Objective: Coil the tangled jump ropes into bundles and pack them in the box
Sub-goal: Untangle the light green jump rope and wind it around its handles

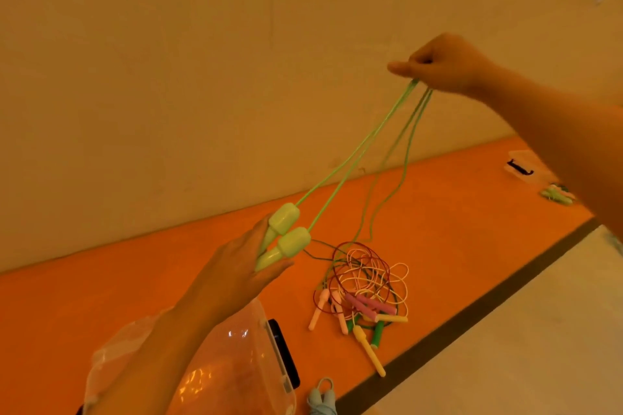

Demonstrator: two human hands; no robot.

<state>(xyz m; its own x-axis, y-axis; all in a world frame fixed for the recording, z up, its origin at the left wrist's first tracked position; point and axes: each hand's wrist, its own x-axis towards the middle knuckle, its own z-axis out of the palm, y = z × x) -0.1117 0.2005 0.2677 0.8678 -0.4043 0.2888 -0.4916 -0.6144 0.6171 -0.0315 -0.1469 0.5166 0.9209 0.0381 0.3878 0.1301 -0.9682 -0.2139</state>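
Observation:
My left hand (236, 266) holds the two pale green handles (286, 236) of a green jump rope side by side. Its cord (357, 148) runs up and to the right to my right hand (445, 64), raised high against the wall, which pinches several strands of it. Loose loops of the same cord hang down toward the orange mat (135, 280). On the mat below lies a tangled pile of jump ropes (364, 293) with pink, yellow, white and green handles. A clear plastic box (236, 364) with a black latch sits under my left forearm.
A coiled light blue rope bundle (322, 397) lies at the mat's front edge. A second clear box (521, 167) and a green rope bundle (556, 194) sit far right on the mat. A dark strip (472, 303) borders the mat; pale floor lies beyond. The wall runs behind.

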